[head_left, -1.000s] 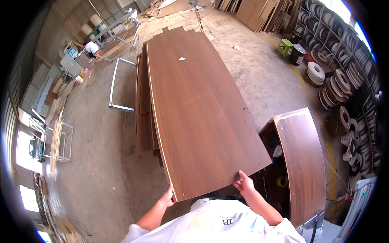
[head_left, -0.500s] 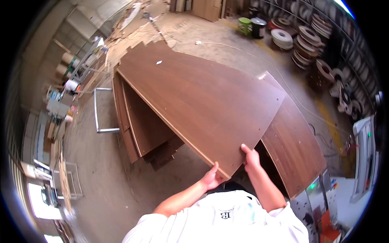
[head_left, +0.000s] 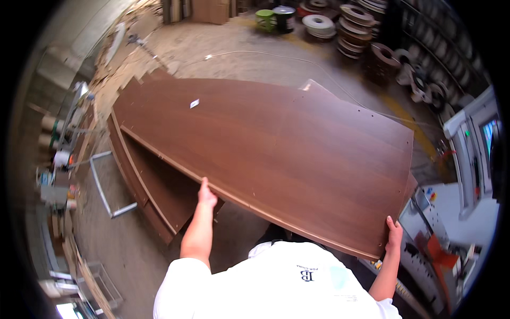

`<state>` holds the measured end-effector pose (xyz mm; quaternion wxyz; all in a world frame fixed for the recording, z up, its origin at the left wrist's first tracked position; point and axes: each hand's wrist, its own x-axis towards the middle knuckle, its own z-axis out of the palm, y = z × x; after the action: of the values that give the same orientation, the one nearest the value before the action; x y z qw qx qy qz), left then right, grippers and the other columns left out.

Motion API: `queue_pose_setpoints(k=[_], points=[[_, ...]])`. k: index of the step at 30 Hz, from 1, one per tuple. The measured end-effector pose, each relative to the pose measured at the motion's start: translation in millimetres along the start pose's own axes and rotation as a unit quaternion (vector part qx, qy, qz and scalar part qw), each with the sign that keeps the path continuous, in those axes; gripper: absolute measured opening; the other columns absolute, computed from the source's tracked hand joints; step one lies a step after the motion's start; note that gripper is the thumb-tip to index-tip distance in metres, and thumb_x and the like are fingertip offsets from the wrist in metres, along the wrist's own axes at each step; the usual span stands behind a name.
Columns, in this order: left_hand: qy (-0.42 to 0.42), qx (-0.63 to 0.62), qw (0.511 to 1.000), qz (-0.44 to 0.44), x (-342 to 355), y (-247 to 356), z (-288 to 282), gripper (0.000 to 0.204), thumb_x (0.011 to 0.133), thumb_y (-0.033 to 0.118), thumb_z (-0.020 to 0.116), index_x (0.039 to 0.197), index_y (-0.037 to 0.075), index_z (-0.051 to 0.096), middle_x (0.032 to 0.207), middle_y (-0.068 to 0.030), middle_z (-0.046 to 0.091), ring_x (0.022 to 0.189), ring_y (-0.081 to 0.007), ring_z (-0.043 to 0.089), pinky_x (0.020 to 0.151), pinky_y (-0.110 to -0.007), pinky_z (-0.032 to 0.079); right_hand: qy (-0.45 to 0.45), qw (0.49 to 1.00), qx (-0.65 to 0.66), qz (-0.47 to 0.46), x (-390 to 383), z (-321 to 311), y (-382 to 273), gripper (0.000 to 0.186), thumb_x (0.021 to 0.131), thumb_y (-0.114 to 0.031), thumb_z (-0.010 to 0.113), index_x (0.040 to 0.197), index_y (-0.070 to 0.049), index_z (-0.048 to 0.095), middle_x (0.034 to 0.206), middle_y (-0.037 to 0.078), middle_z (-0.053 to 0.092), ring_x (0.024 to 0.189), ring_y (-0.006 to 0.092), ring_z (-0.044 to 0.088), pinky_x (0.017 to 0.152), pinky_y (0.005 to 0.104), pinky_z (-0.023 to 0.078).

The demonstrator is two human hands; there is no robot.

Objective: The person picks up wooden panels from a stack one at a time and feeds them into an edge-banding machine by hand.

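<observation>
Swung rightward since earlier, the brown panel (head_left: 297,165) bearing a white label (head_left: 194,103) spans before the printed white shirt (head_left: 239,282), left hand (head_left: 206,195) clamped on its near edge, right hand (head_left: 394,233) on its right end; a lidded black bucket (head_left: 285,22) stands beyond.

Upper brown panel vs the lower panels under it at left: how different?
The upper panel is held by the left hand and right hand; neither touches the lower panels.
The upper panel shows a broad face with a small white label; the lower panels are mostly covered.
The upper panel looks brighter; the lower panels sit in shadow.
Both: brown, with paler edges.
</observation>
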<state>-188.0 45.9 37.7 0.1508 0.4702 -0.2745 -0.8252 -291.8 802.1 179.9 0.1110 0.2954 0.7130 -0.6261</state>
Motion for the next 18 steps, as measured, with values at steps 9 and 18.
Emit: queue_pose_setpoints(k=[9,18], points=[[0.082,0.15,0.982,-0.082,15,-4,32,0.078,0.089,0.063,0.062,0.142,0.008,0.049,0.145,-0.0084,0.051,0.13,-0.0299,0.05,0.11,-0.046,0.04,0.315,0.894,-0.312,0.068,-61,-58,67,0.079,0.091,-0.073,0.044,0.099,0.001,0.069,0.102,0.023,0.07,0.104,0.0406,0.064,0.088,0.044,0.048],[0.093,0.196,0.974,-0.064,23,8,14,0.073,0.089,0.062,0.062,0.137,0.008,0.053,0.141,-0.007,0.055,0.127,-0.0274,0.052,0.107,-0.043,0.042,0.371,0.841,-0.369,0.139,-83,-33,48,0.075,0.09,-0.076,0.039,0.101,-0.007,0.069,0.1,0.021,0.07,0.1,0.0429,0.065,0.084,0.0505,0.051]])
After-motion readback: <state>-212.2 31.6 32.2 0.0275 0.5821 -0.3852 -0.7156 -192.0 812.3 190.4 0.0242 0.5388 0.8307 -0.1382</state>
